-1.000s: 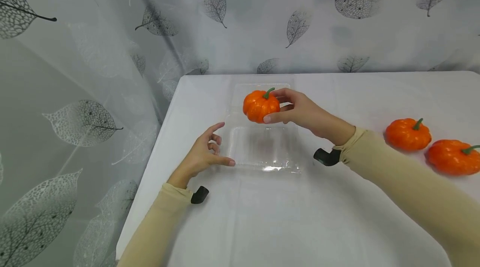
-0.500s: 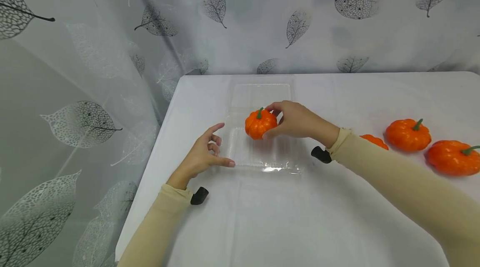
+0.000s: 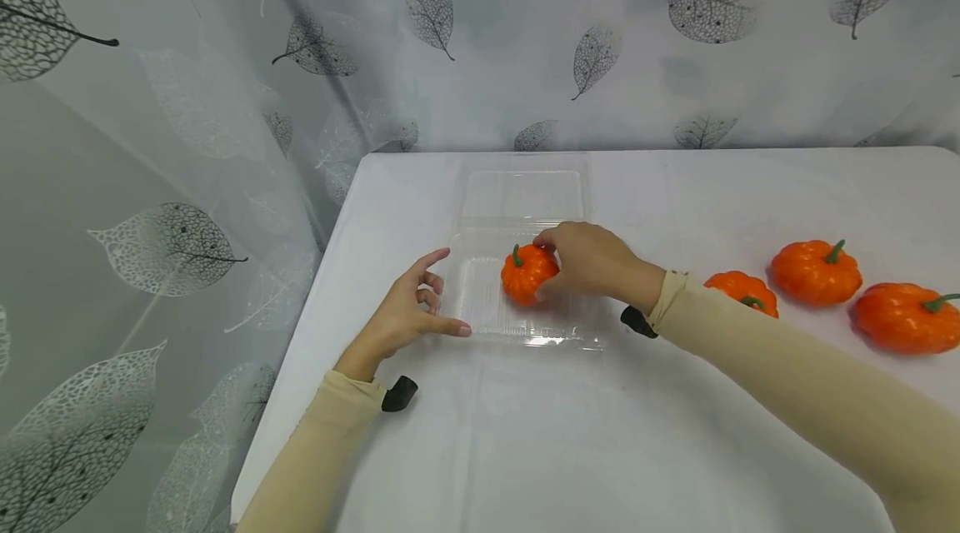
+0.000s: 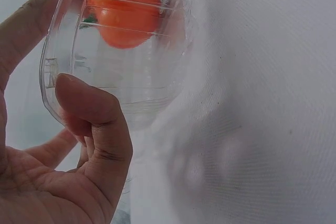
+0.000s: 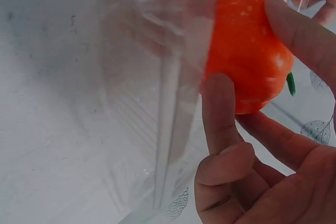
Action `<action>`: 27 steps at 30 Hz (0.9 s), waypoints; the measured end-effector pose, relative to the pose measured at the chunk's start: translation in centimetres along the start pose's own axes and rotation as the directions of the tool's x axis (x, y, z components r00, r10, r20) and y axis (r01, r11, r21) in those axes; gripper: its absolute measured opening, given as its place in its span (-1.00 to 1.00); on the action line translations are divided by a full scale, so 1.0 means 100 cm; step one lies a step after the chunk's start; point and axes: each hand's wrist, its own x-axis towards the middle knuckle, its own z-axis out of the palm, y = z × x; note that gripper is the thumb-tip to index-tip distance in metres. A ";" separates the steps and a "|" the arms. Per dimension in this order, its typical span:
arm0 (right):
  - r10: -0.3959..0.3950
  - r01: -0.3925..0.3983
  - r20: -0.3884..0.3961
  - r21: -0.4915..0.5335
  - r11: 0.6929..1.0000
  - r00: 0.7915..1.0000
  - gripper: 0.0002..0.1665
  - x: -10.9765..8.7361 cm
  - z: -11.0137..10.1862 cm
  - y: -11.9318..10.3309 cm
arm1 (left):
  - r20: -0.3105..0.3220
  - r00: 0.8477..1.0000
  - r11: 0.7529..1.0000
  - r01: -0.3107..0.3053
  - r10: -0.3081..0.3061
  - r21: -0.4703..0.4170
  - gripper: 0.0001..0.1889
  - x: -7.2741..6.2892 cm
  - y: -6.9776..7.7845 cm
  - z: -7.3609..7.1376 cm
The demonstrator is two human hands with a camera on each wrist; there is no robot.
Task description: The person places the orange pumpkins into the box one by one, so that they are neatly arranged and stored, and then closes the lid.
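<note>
A small orange toy pumpkin [image 3: 528, 273] with a green stem is in my right hand [image 3: 592, 262], thumb and fingers gripping its right side. It is low over the front half of a clear plastic clamshell container [image 3: 480, 312], whose lid [image 3: 522, 191] lies folded back towards the wall. In the right wrist view the pumpkin [image 5: 249, 51] sits between thumb and fingertips, beside the container wall. My left hand [image 3: 405, 312] is at the container's left side, thumb at the front corner and index finger stretched out. In the left wrist view the thumb [image 4: 94, 108] overlaps the container's rim.
Three more orange pumpkins lie at the right: one [image 3: 742, 291] partly behind the right sleeve, one [image 3: 816, 271] behind it, one [image 3: 907, 316] near the frame's edge. A white cloth covers the table [image 3: 540, 441]. A leaf-patterned curtain [image 3: 510, 42] hangs at the back and left.
My right hand has brought the pumpkin down and nearer, from over the hinge area to the container's front half. A pumpkin by the right sleeve has come into view. The left hand stays put.
</note>
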 end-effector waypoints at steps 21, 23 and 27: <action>-0.025 0.027 -0.065 0.034 0.999 0.998 -0.34 -0.003 -0.010 0.007 | -0.007 1.000 1.000 -0.007 0.007 0.013 0.25 0.000 -0.003 0.000; -0.016 0.021 -0.063 0.083 0.996 0.998 -0.44 -0.005 -0.019 0.007 | -0.008 1.000 1.000 -0.005 0.005 0.020 0.24 0.000 -0.003 0.000; 0.030 -0.037 0.035 0.240 0.970 0.999 -0.55 -0.007 -0.029 0.008 | -0.005 1.000 0.999 -0.004 0.004 0.033 0.23 0.001 -0.002 -0.001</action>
